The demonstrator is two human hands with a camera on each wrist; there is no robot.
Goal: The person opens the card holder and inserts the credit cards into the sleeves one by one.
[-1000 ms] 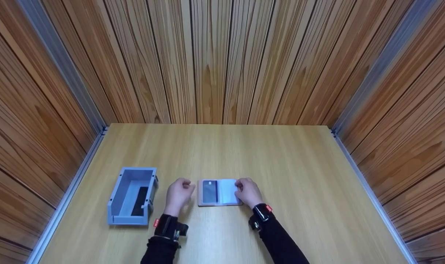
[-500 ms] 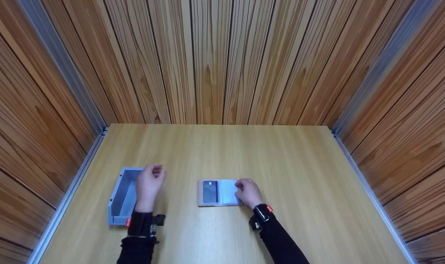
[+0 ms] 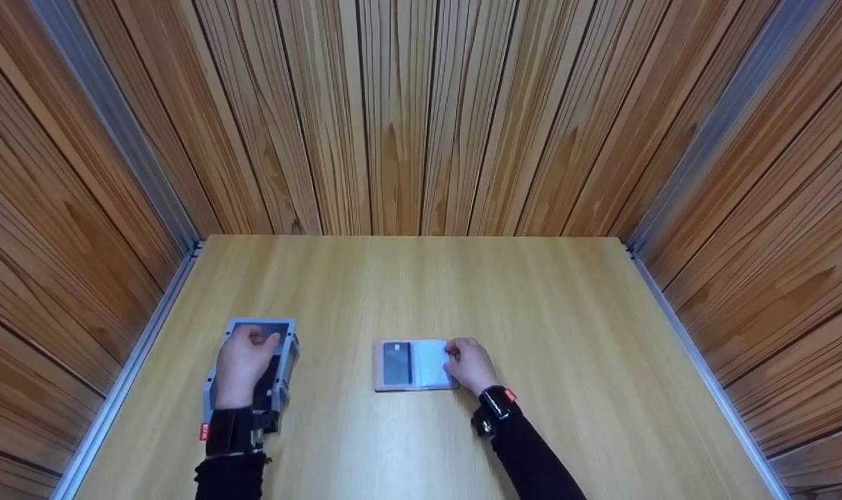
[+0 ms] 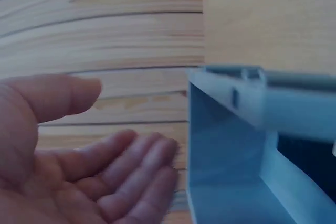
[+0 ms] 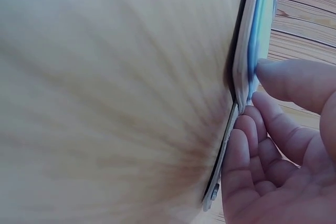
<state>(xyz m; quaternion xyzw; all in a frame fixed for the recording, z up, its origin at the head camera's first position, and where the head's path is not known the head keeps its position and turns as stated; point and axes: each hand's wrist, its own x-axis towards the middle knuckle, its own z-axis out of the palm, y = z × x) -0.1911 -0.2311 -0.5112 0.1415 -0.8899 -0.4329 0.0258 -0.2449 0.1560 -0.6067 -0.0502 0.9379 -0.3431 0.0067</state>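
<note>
My left hand (image 3: 242,364) is over the blue-grey plastic bin (image 3: 291,354) on the left of the table. In the left wrist view its fingers (image 4: 142,182) are loosely bent, the thumb stands apart, and nothing is between them. A dark flat item lies in the bin (image 4: 226,150), partly hidden by the hand in the head view. At the table's middle, a card holder (image 3: 429,364) lies spread open, with clear sleeves on the right and a dark card (image 3: 396,363) on the left. My right hand (image 3: 473,366) pinches the holder's right edge; thumb and fingers meet at the sleeves in the right wrist view.
A light wood table (image 3: 421,292) carries the bin and the holder. Wood-plank walls (image 3: 396,139) with metal corner rails (image 3: 705,132) stand at the back and both sides. Both wrists wear black straps with cameras.
My left hand has moved left from beside the card holder, across the bin's right side, to over the bin. My right hand stays at the holder's right edge.
</note>
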